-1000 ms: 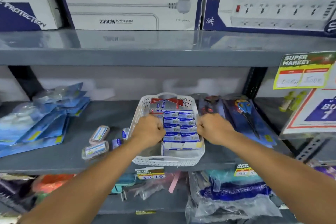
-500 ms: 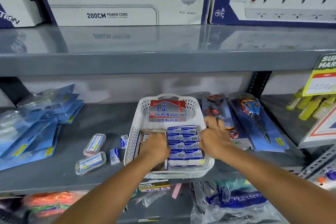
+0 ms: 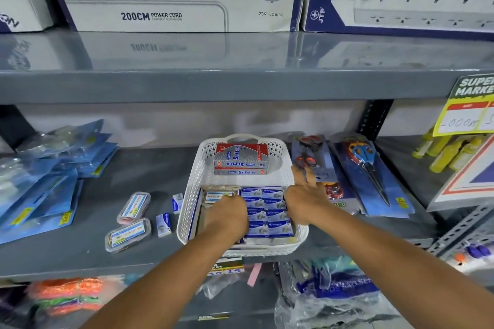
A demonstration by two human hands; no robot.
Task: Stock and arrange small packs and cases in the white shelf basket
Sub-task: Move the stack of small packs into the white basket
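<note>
Two bare forearms reach forward from the lower frame, converging ahead. The left hand (image 3: pixel 229 215) lies palm down, knuckles up, fingers curled under and out of sight. Just to its right, the right hand (image 3: pixel 304 201) is palm down, fingers (image 3: pixel 303 172) loosely spread and pointing forward, wrist straight.

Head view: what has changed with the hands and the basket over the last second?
Both hands have sunk from fists at the white basket's sides. The left hand now lies inside, covering the clear case beside the blue packs. The right hand has opened, fingers spread over the basket's right rim toward the scissors cards. Unchanged: the Softek boxes and the loose cases left of the basket.
</note>
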